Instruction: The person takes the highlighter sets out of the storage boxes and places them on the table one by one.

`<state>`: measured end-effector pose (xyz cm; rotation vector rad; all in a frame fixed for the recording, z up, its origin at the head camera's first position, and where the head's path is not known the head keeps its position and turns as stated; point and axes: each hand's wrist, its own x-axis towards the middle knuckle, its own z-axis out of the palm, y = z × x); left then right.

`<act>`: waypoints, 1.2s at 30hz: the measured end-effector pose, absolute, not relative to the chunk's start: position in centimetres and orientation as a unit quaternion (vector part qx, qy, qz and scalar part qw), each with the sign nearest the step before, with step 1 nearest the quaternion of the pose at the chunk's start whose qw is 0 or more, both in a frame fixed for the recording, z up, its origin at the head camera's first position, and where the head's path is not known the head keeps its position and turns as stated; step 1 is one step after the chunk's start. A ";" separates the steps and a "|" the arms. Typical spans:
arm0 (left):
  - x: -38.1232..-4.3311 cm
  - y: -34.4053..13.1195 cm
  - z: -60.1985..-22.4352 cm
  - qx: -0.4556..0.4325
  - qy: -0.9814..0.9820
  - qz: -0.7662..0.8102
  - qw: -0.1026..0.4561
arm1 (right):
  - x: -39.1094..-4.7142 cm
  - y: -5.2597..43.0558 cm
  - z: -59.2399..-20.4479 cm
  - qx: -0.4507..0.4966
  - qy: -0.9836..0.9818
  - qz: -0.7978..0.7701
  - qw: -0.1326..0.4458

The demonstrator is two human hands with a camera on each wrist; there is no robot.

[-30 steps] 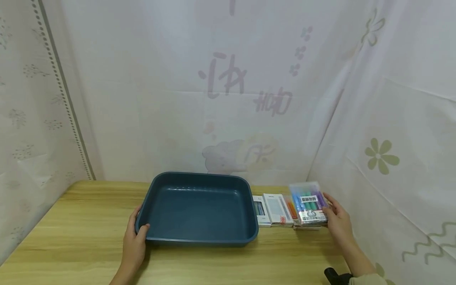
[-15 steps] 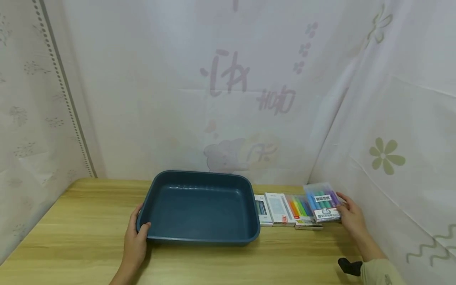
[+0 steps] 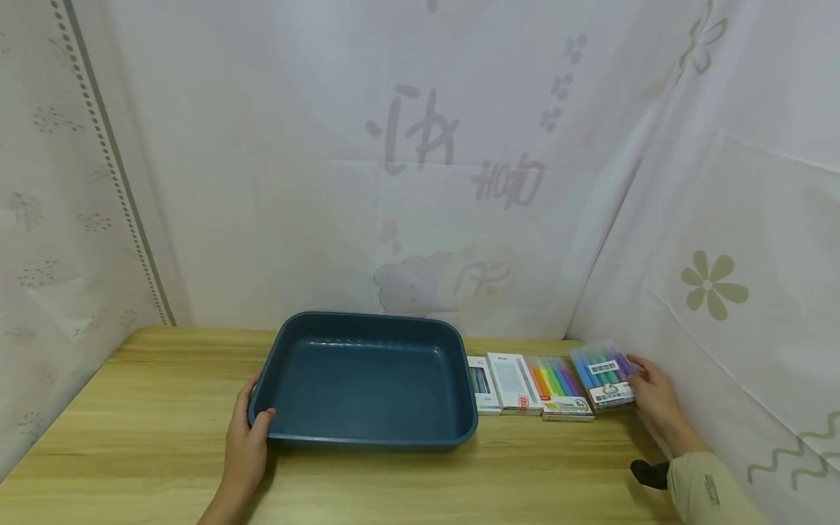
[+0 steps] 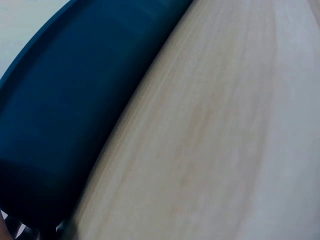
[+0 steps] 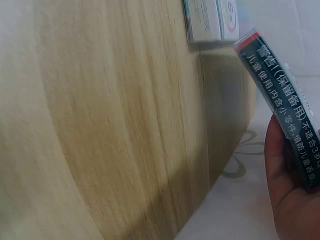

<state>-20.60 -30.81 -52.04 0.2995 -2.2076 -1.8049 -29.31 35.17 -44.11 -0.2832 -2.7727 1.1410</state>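
My left hand point(image 3: 246, 445) grips the left side of a dark blue rectangular plastic tray point(image 3: 364, 390), thumb over the rim. In the left wrist view the outer wall of the tray point(image 4: 85, 95) fills the upper left. My right hand point(image 3: 658, 405) holds the right side of a clear case of colored markers point(image 3: 602, 373), blue through green to purple, with a white label. The right wrist view shows this marker case point(image 5: 280, 100) edge-on, raised off the tabletop and tilted, with a dark printed strip, the fingers point(image 5: 277, 160) along its side.
Right of the tray lie a white pen box point(image 3: 483, 386), a white box with a pale window point(image 3: 514, 383) and a pack of rainbow markers point(image 3: 559, 386), in a row. The wooden table point(image 3: 407, 488) meets patterned curtains point(image 3: 755, 328) at the back and sides.
My right hand has carried the marker case right and lower, from over the rainbow marker pack to beside it, so that pack now shows fully. My left hand stays on the tray.
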 end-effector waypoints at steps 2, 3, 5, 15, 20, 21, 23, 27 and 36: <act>-20.6 -30.7 -51.9 0.103 -0.762 -0.625 0.134 | -29.5 35.6 -44.1 -0.096 -0.924 0.365 0.057; -20.6 -30.7 -51.9 0.104 -0.762 -0.625 0.133 | -29.6 35.8 -44.1 -0.096 -0.928 0.357 0.053; -20.6 -30.7 -51.9 0.109 -0.763 -0.624 0.132 | -29.8 36.0 -44.2 -0.101 -0.930 0.352 0.039; -20.3 -30.9 -52.0 0.111 -0.768 -0.618 0.130 | -30.6 36.1 -45.9 -0.129 -0.931 0.341 0.029; -20.4 -31.0 -52.0 0.108 -0.765 -0.620 0.133 | -30.9 36.0 -46.3 -0.114 -0.944 0.310 0.009; -20.4 -31.0 -51.9 0.105 -0.765 -0.622 0.131 | -30.9 36.0 -46.3 -0.117 -0.945 0.306 0.007; -20.5 -30.9 -51.9 0.102 -0.763 -0.625 0.129 | -30.7 36.0 -46.3 -0.119 -0.947 0.298 0.003; -20.6 -30.9 -51.9 0.104 -0.762 -0.626 0.127 | -30.6 35.8 -46.3 -0.122 -0.951 0.285 -0.003; -20.6 -31.0 -52.0 0.104 -0.764 -0.624 0.127 | -30.5 35.4 -46.7 -0.146 -0.940 0.306 -0.029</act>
